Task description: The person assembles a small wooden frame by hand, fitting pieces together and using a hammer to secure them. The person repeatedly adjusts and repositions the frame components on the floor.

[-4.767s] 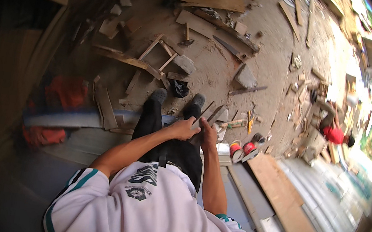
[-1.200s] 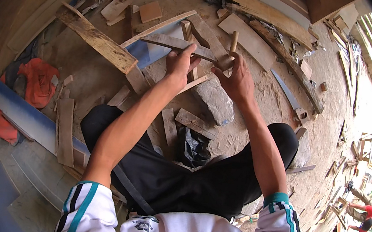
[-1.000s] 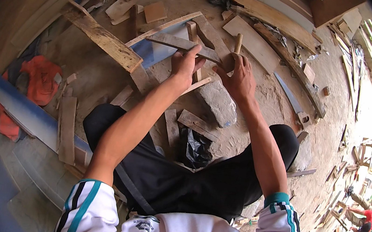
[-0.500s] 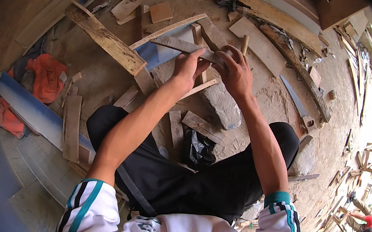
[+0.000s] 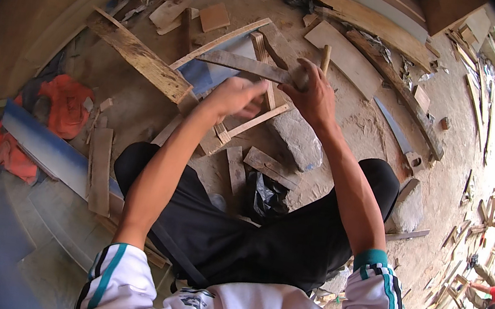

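My right hand (image 5: 313,94) is closed on the right end of a narrow grey wooden strip (image 5: 240,64). The strip lies level across a wooden frame (image 5: 225,42) on the ground, above its blue and white board (image 5: 208,73). My left hand (image 5: 236,98) hovers just below the strip, apart from it, its fingers smeared by motion. Beside the frame a rough, stained plank (image 5: 141,56) slants down to the frame's near corner. Beyond my right hand a short round stick (image 5: 326,58) points up; its lower end is hidden.
A grey stone block (image 5: 296,139) lies under the frame's right side. To the right is a handsaw (image 5: 397,133). Wood offcuts (image 5: 268,166) and a black plastic bag (image 5: 267,194) lie between my knees. Orange cloth (image 5: 63,108) is at the left. Another person (image 5: 485,298) is far right.
My left hand has let go of the strip and moved down and left. The strip stays in my right hand, its left end slightly lower.
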The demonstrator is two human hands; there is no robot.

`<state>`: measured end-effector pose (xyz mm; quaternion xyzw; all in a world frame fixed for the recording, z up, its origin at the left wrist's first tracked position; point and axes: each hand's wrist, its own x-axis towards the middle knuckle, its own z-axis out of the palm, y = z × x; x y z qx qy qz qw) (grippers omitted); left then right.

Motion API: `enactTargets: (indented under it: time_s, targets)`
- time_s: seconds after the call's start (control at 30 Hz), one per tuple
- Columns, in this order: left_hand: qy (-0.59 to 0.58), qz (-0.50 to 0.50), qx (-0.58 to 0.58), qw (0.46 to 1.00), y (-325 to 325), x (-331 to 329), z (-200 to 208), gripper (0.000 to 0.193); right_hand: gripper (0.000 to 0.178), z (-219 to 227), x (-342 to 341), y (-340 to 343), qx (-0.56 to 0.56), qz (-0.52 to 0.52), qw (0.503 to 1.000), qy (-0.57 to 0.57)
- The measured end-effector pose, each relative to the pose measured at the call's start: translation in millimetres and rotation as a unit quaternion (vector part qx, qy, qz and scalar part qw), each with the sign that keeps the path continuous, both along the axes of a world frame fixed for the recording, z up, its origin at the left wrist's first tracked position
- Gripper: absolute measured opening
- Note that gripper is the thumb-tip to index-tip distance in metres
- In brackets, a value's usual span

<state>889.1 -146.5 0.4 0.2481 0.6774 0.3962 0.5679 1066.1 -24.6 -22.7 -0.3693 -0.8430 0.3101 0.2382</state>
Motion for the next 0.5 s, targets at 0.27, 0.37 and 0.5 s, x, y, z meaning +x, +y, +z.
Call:
enactTargets:
  time_s: [0.27, 0.37, 0.5]
  targets:
    - [0.744, -0.063, 0.118, 0.655, -28, -54, 42, 0.076, 0.039, -11, 4, 3, 0.136, 0.048, 0.989, 0.013]
    - [0.683, -0.163, -0.018, 0.711, -21, -86, 50, 0.088, 0.038, -14, 2, 4, 0.167, 0.064, 0.984, 0.014]
    - [0.550, -0.195, -0.050, 0.811, -13, -106, 54, 0.073, 0.036, -9, -1, 3, 0.162, 0.063, 0.985, -0.014]
